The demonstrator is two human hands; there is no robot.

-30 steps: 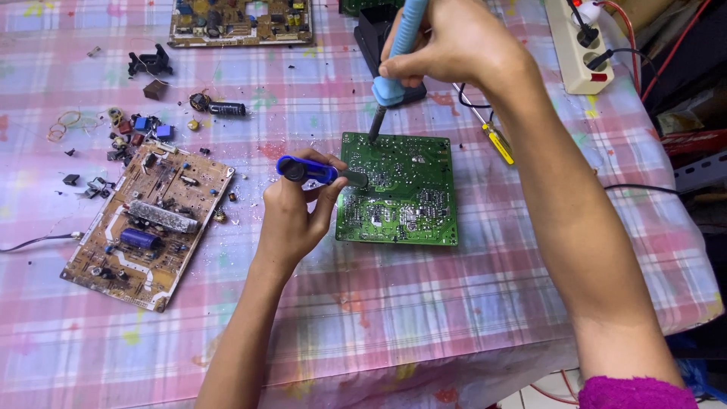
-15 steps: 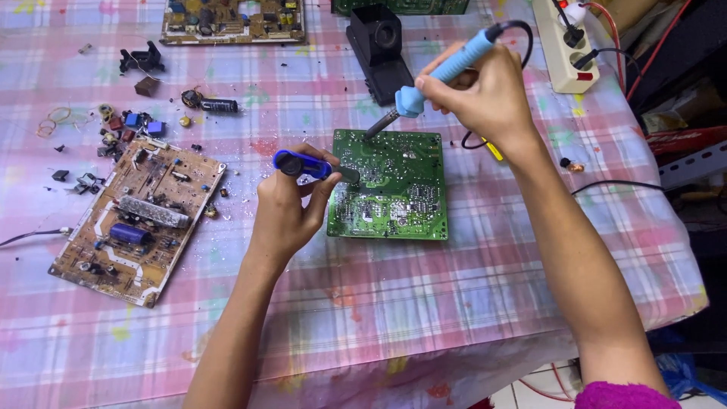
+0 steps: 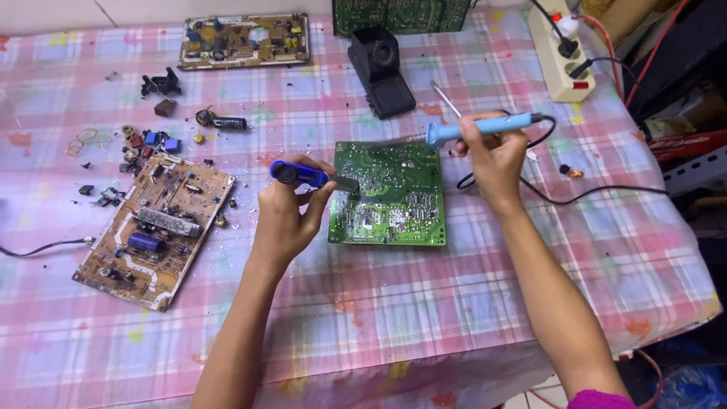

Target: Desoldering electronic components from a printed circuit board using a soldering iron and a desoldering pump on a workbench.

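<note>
Board: green circuit board (image 3: 390, 195) flat on bench (image 3: 454, 303), solder side up.
Left hand (image 3: 286, 216): clenched on blue-handled tool (image 3: 299, 173), tip at board's left edge.
Right hand (image 3: 492, 155): grasping blue soldering iron (image 3: 477, 127) over board's top edge.
Handling: board likely light, stiff, fragile; hold by edges.
Unclear: iron tip contact; tool type.

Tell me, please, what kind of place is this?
Probably a home electronics repair bench: a soldering iron in the right hand, a green circuit board on a checked tablecloth, and loose components.
</note>
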